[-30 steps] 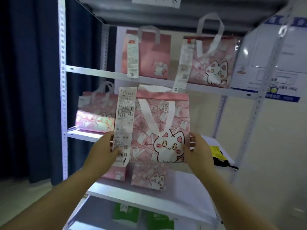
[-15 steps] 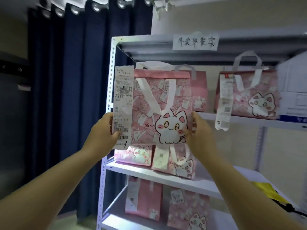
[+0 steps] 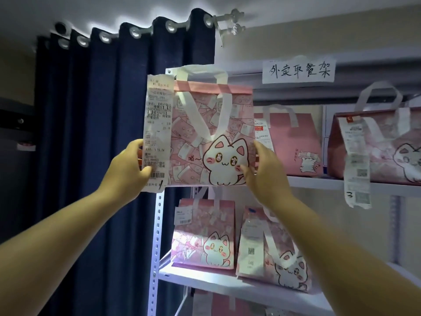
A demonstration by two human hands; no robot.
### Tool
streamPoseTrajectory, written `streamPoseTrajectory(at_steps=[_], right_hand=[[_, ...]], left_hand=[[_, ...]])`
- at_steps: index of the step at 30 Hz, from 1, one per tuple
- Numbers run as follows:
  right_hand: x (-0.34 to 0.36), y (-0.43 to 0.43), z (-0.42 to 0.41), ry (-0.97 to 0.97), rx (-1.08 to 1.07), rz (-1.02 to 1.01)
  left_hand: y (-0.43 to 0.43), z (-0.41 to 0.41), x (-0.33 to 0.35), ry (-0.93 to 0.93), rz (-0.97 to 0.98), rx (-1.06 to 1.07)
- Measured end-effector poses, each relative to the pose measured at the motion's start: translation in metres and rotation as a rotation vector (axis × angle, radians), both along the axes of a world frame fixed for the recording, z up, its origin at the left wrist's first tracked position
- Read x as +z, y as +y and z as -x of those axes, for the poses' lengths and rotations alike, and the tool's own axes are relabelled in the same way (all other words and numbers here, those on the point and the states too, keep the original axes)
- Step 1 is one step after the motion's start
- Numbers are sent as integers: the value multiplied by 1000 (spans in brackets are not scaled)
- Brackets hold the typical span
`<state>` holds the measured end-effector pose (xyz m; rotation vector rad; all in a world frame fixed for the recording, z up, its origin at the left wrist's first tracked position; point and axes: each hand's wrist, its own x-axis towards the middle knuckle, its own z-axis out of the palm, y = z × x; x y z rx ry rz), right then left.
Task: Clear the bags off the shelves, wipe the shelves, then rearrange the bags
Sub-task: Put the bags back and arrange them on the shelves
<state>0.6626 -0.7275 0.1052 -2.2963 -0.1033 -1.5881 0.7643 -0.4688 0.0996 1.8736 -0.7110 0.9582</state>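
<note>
A person's left hand [image 3: 129, 165] and right hand [image 3: 265, 171] grip the lower sides of a pink cat-print bag [image 3: 213, 133], raised before the upper shelf [image 3: 319, 181] of a white metal rack. Its long receipt [image 3: 157, 133] hides the left fingertips; the print blurs. Other bags sit partly cut off.

Left hand [image 3: 127, 166]: showing bare, no ring, no glove
Right hand [image 3: 265, 171]: showing bare too
Forearms: wearing no sleeves (both uncovered throughout)
</note>
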Motion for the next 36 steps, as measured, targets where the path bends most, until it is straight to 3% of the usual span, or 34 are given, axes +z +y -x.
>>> streamPoseTrajectory(at_steps=[16,25,36], right_hand=[[31,-76,-128,-2,-93,18],[30,-95,-166,51,-303,79],[32,-87,-191,90,-496,115]], left_hand=[[-84,-140,24,-102,1,-22],[-106,-194,19,-134,52,-11],[-122,-225,23,-88,-180,50]])
